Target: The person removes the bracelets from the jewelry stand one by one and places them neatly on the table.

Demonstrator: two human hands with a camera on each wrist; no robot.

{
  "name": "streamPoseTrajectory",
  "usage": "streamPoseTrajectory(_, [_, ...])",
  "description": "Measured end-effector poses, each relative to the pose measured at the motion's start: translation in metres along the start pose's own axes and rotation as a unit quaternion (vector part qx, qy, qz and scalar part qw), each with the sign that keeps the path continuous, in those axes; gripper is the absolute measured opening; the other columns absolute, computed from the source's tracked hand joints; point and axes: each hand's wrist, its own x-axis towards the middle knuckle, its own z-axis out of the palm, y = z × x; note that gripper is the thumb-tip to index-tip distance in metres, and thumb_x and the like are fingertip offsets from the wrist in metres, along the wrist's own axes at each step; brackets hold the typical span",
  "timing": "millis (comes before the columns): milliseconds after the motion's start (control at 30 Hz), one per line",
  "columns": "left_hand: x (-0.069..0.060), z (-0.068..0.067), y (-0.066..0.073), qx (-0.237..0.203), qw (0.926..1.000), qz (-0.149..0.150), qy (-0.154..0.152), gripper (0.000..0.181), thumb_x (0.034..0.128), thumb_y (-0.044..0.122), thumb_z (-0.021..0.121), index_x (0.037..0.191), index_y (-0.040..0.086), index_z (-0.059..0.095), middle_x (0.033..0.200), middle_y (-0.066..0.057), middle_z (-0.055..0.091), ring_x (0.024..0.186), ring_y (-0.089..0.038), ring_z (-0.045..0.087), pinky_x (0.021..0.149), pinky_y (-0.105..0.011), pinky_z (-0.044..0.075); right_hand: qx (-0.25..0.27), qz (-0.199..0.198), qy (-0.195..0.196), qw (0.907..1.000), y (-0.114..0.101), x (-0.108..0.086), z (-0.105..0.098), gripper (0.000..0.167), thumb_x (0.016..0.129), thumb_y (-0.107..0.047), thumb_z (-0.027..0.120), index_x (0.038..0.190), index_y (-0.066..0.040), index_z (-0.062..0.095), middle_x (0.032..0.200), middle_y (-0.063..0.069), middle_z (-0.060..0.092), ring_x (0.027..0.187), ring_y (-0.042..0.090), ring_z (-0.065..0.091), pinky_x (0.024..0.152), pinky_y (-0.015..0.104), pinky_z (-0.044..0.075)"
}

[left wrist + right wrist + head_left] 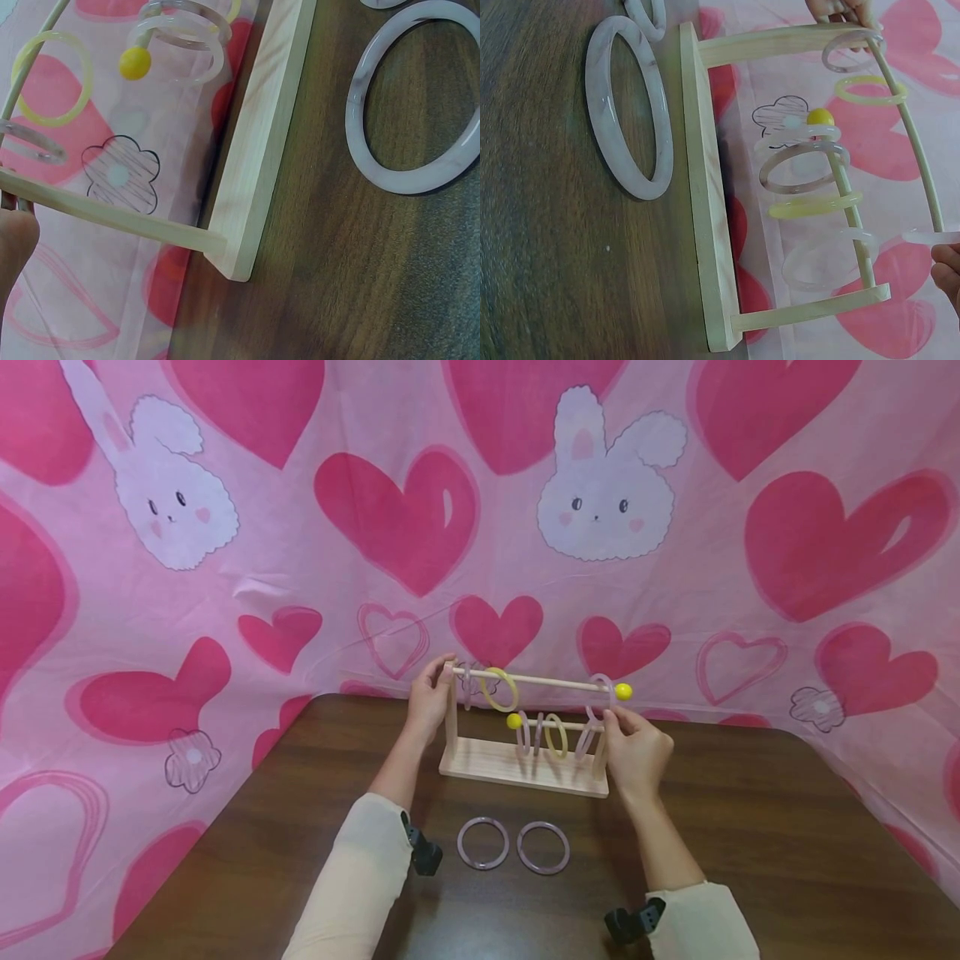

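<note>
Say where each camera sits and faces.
Head: worn there, facing forward and down at the pale wooden two-bar rack; left grip, right grip and forearms show.
Left wrist: worn there, facing the rack's left end; left grip partly shows.
Right wrist: worn there, facing the rack; both grips partly show.
Both wrist views share the rack.

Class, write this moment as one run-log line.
left hand: grips tall upright of wooden rack | right hand: pinches pale bangle on upper bar | lower bar: four bangles | table: two bangles flat
</note>
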Motion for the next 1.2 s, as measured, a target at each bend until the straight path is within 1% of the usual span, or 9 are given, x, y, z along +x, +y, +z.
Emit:
streamPoseTrajectory(200, [0.0005,0.0001,0.0004,0.000,1.0000,-0.007,0.000,0.030,0.0937,0.014,0.053,0.120,0.000,0.058,0.120,-0.015,0.059,0.106,-0.021,0.053,0.091,-0.034,0.043,0.001,0.000,0.003,1.0000,0.0017,0.0002,-0.0014,0.011,0.075,-0.005,0.072,0.083,0.003,0.073,0.074,0.017,0.068,0.068,0.032,0.066,0.056,0.043,0.048])
streamPoseTrajectory(433, [0.0002,-0.0004,0.0001,0.000,1.0000,-0.004,-0.005,0.030,0.0938,0.014,0.053,0.119,0.000,0.058,0.120,-0.015,0.059,0.107,-0.021,0.052,0.092,-0.034,0.043,0.000,0.006,0.004,1.0000,0.0031,0.0008,-0.0030,0.012,0.077,-0.006,0.070,0.084,0.003,0.073,0.074,0.017,0.068,0.068,0.030,0.067,0.055,0.041,0.048])
streamPoseTrajectory(633, [-0.0004,-0.0006,0.0008,0.001,1.0000,0.000,-0.006,0.030,0.0940,0.013,0.052,0.120,0.000,0.057,0.121,-0.016,0.058,0.108,-0.022,0.052,0.093,-0.034,0.043,-0.011,0.011,0.012,0.9998,0.0058,0.0009,-0.0040,0.011,0.077,-0.005,0.071,0.084,0.003,0.073,0.073,0.016,0.068,0.066,0.029,0.067,0.054,0.038,0.045])
streamPoseTrajectory(900, [0.0005,-0.0005,-0.0003,0.007,1.0000,-0.002,-0.003,0.029,0.0937,0.013,0.052,0.120,0.001,0.058,0.121,-0.015,0.058,0.110,-0.022,0.052,0.094,-0.033,0.041,-0.006,0.014,0.017,0.9997,0.0072,0.0020,-0.0063,0.011,0.077,-0.006,0.070,0.084,0.003,0.073,0.074,0.017,0.068,0.069,0.031,0.066,0.058,0.041,0.047])
streamPoseTrajectory(967, [0.0003,-0.0003,0.0001,0.009,0.9999,-0.005,-0.001,0.029,0.0936,0.014,0.053,0.120,0.001,0.058,0.121,-0.014,0.059,0.110,-0.023,0.052,0.094,-0.033,0.042,-0.007,0.014,0.020,0.9997,0.0074,0.0020,-0.0065,0.011,0.077,-0.006,0.070,0.084,0.002,0.073,0.073,0.016,0.068,0.068,0.030,0.067,0.057,0.036,0.046])
streamPoseTrajectory(1033, [0.0001,-0.0001,0.0006,0.009,0.9999,-0.007,0.000,0.030,0.0935,0.015,0.053,0.120,0.001,0.058,0.121,-0.014,0.059,0.109,-0.023,0.052,0.094,-0.034,0.042,-0.010,0.014,0.023,0.9996,0.0077,0.0022,-0.0065,0.010,0.077,-0.005,0.070,0.083,0.002,0.073,0.073,0.016,0.068,0.067,0.029,0.067,0.055,0.028,0.044])
streamPoseTrajectory(1133, [-0.0001,0.0004,0.0012,0.010,0.9999,-0.009,0.002,0.030,0.0932,0.015,0.054,0.120,0.002,0.058,0.120,-0.015,0.059,0.107,-0.023,0.052,0.093,-0.035,0.042,-0.012,0.015,0.025,0.9995,0.0074,0.0027,-0.0067,0.009,0.078,-0.005,0.069,0.083,0.002,0.074,0.072,0.015,0.068,0.064,0.028,0.066,0.052,0.017,0.038])
streamPoseTrajectory(1200, [-0.0001,0.0005,0.0014,0.010,0.9999,-0.009,0.003,0.029,0.0931,0.015,0.054,0.119,0.002,0.059,0.119,-0.015,0.059,0.106,-0.022,0.052,0.092,-0.035,0.042,-0.012,0.014,0.026,0.9995,0.0069,0.0032,-0.0070,0.009,0.078,-0.005,0.069,0.083,0.002,0.074,0.072,0.015,0.068,0.063,0.027,0.066,0.052,0.013,0.036])
